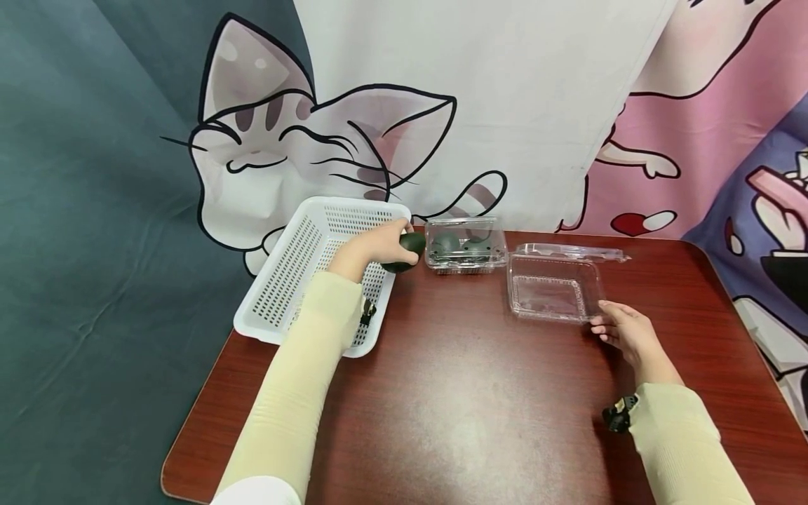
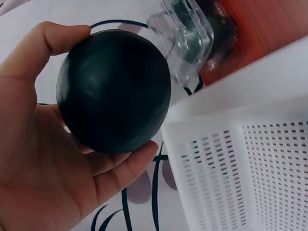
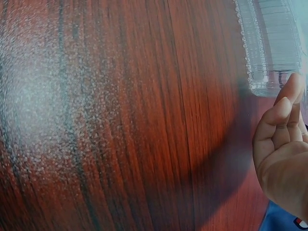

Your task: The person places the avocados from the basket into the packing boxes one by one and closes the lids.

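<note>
My left hand (image 1: 381, 244) grips a smooth, dark green avocado (image 2: 114, 91) above the right rim of a white slotted basket (image 1: 271, 294). Thumb and fingers curl round its sides in the left wrist view. Just right of it stands a closed clear plastic box (image 1: 466, 245) with dark green fruits inside. An opened clear plastic container (image 1: 549, 287) lies farther right, its lid (image 1: 571, 252) folded back behind it. The right hand (image 1: 628, 333) pinches this container's near right corner between thumb and fingers. In the right wrist view the fingertips (image 3: 291, 86) overlap that corner.
The red-brown wooden table (image 1: 480, 393) has rounded corners. Behind it hangs a cloth (image 1: 536, 126) printed with a cartoon cat, close to the basket and boxes. The basket stands at the table's back left edge.
</note>
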Demonstrator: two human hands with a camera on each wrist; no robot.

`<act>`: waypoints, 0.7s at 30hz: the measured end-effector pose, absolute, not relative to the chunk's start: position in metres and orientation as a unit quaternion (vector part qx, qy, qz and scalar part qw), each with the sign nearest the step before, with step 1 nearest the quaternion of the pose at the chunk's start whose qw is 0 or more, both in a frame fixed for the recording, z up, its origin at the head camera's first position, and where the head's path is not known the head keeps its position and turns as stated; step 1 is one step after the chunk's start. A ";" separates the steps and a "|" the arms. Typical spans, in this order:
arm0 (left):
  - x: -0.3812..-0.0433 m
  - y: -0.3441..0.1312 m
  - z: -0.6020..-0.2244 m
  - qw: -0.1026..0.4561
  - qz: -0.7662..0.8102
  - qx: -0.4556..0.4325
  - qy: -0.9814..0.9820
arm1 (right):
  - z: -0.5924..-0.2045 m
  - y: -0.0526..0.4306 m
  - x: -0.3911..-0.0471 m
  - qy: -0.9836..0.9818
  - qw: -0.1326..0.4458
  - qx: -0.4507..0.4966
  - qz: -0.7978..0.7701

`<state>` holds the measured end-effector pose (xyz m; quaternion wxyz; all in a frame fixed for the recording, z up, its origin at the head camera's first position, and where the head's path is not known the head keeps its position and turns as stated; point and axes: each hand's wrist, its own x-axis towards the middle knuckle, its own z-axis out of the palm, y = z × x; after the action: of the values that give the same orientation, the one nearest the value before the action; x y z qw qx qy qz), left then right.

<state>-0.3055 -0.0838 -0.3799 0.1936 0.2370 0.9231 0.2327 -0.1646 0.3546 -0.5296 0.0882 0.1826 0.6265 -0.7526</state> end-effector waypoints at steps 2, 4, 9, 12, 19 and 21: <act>-0.305 -0.080 -0.379 0.187 0.233 0.244 0.923 | -0.530 0.355 -0.165 0.628 0.091 0.186 -0.750; -0.303 -0.077 -0.379 0.182 0.237 0.250 0.921 | -0.530 0.355 -0.166 0.631 0.093 0.190 -0.747; -0.299 -0.068 -0.381 0.171 0.248 0.257 0.918 | -0.530 0.355 -0.166 0.631 0.093 0.191 -0.746; -0.295 -0.061 -0.383 0.164 0.254 0.256 0.918 | -0.531 0.354 -0.165 0.626 0.088 0.190 -0.752; -0.285 -0.042 -0.388 0.164 0.289 0.249 0.910 | -0.532 0.352 -0.165 0.613 0.070 0.190 -0.764; -0.283 -0.036 -0.391 0.171 0.291 0.247 0.908 | -0.532 0.352 -0.165 0.610 0.067 0.191 -0.766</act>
<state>-0.2827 -0.0355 -0.3906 0.1707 0.2472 0.9083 0.2910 -0.1652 0.3517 -0.5318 0.0672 0.1914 0.6103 -0.7658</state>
